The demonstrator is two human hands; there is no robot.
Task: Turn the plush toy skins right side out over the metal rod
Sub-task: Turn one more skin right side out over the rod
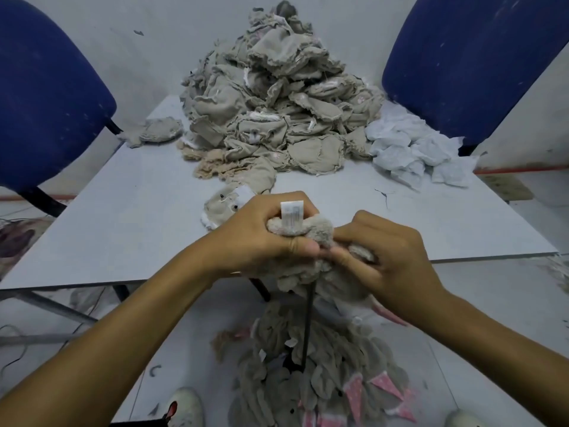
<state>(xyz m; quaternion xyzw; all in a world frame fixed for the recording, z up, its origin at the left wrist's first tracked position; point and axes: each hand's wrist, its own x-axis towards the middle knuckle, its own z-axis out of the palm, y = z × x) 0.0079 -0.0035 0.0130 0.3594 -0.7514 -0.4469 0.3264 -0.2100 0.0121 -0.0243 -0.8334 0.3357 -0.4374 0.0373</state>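
We are looking down on 2 bare hands working 1 plush skin over the top of the dark metal rod, just in front of the near edge of the grey table. The left hand is curling its fingers round the fuzzy bunch of the skin, thumb pressing along the underside, with a white sewn-in label sticking up between the fingers. The right hand is pinching the fabric from the other side, fingertips meeting the left thumb. The rod is showing only below the hands, running down into a heap of furry, finished-looking skins on the floor; its tip is hidden inside the fabric.

We are judging this as the middle of 1 turn: fur is already showing at the top, while loose fabric is hanging below the hands. The next move is probably calling for both hands to draw the skin down along the rod while keeping the tip centred, so that the remaining part rolls through. Whether any limb is left unturned, we cannot tell.

On the table beyond, a large pile of flat, raw-edged beige skins is waiting, with 1 partly worked skin lying close behind the left hand and crumpled white fabric to the right.
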